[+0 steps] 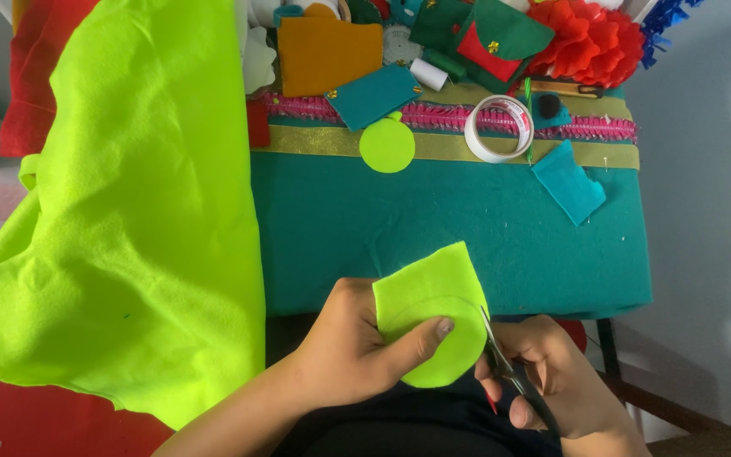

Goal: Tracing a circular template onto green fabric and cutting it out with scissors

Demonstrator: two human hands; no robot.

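Only the head camera here, looking straight down into the lap.

The left hand (357, 351) is pinched shut on a small piece of lime green felt (429, 317), thumb lying across the front of it, fingers tucked behind. The right hand (560, 381) is closed around the handles of a pair of scissors (501, 360), and the blades sit right at the felt's right edge, pointing up and slightly left, touching or just into the fabric. So the felt lies between the two hands, held by the left and met by the right from its right side. The cut edge runs in a curve, not a straight line.

The piece itself: bottom half is already rounded like a disc, top half is still a squarish flap with corners. There's a faint curved crease or line across the middle. It looks soft and a bit floppy.

Around it: a big sheet of the same lime felt (129, 211) draped on the left, and a teal-covered table (433, 228) just ahead. On it are a finished-looking green circle (387, 145), a roll of white tape (499, 127), teal scraps (568, 190) and an orange felt piece (327, 55).
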